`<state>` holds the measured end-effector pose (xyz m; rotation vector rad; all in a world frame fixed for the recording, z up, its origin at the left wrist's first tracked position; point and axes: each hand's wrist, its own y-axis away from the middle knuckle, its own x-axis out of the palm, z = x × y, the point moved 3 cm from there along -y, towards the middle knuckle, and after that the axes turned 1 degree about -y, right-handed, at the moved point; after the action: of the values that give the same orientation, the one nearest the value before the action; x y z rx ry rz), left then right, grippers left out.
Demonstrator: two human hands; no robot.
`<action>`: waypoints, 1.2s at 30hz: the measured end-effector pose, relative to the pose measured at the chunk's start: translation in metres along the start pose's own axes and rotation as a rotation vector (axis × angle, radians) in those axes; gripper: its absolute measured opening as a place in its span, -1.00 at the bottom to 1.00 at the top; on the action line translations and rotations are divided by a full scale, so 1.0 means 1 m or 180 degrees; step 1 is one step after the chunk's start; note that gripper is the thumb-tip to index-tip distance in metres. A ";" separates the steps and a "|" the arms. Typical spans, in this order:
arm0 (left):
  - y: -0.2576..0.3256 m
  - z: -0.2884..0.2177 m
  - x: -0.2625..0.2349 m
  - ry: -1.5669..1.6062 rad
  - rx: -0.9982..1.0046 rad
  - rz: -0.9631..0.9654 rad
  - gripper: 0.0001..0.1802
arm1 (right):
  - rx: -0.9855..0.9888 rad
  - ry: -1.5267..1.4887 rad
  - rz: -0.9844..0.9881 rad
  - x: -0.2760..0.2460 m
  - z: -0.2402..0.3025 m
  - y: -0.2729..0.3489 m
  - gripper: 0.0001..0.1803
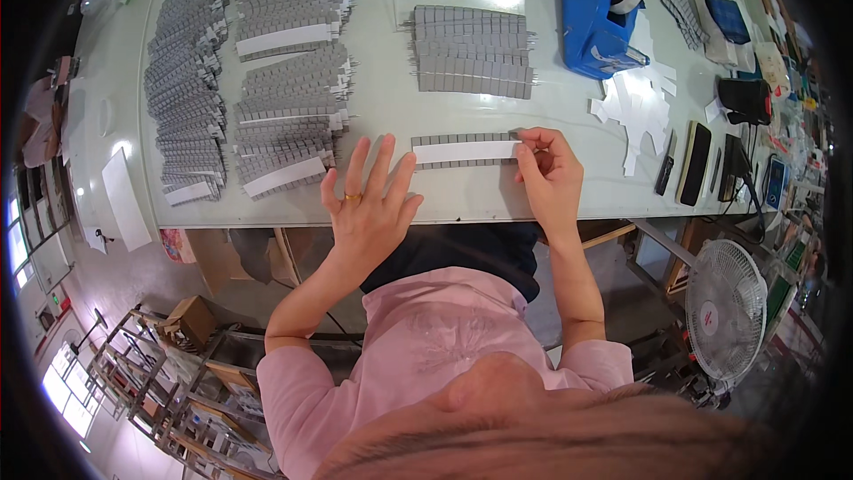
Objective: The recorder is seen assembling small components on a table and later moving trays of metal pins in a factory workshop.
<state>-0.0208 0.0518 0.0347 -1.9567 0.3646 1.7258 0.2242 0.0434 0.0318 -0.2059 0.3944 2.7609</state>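
A short strip of small grey tile-like segments [444, 139] lies on the table in front of me. Along its middle runs a plain white strip [462, 152]. My right hand [554, 180] pinches the right end of the white strip between thumb and forefinger, its other fingers curled. My left hand [369, 204], a ring on one finger, rests with fingers spread, the forefinger at the strip's left end. Farther off sits a flat stack of grey segmented strips [474, 52]. A blue tape dispenser [591, 18] with a white roll stands at the far right.
Long overlapping rows of grey strips [187, 80] and shorter piles [293, 80] cover the table's left. Right of centre lie loose white strips [635, 111]. Beyond them are a black-edged phone-like slab [694, 163], pens and a cable. A fan [727, 309] stands below the right edge.
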 end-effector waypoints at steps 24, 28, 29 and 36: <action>0.004 -0.029 0.004 0.0335 -0.0067 -0.0237 -0.54 | -0.3054 0.2417 0.0162 0.031 0.010 0.028 -0.72; -0.002 -0.039 0.009 0.0607 -0.0018 -0.0268 -0.57 | -0.3011 0.2551 0.0084 0.031 0.007 0.027 -0.73; -0.003 -0.040 0.011 0.0658 -0.0033 -0.0259 -0.58 | -0.3009 0.2552 0.0084 0.031 0.007 0.026 -0.73; -0.004 -0.039 0.013 0.0651 0.0006 -0.0298 -0.59 | -0.3037 0.2611 0.0067 0.032 0.006 0.026 -0.72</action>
<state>0.0159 0.0361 0.0249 -2.1203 0.3396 1.4716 0.1845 0.0315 0.0379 -1.5498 -0.7798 2.5140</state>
